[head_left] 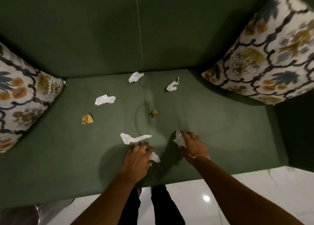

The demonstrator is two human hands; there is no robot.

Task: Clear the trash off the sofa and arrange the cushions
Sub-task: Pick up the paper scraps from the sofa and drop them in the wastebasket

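On the green sofa seat (220, 122) lie several crumpled scraps. My right hand (193, 144) grips a white tissue (179, 139) near the seat's front. My left hand (137, 162) is closed over another white scrap (155, 157) that pokes out at its right side. Just beyond its fingers lies a long white strip (134, 138). Farther back are three white wads (105, 99) (135, 76) (172, 86), a tan scrap (87, 119) and a small brown scrap (154, 112). A patterned cushion (22, 95) leans at the left end, another patterned cushion (265, 54) at the right.
The sofa's green backrest (85, 29) rises behind the seat. A white glossy floor (237, 187) runs along the sofa's front edge, with my dark-trousered legs (161, 206) on it. A shiny grey object (25, 214) sits at the bottom left corner.
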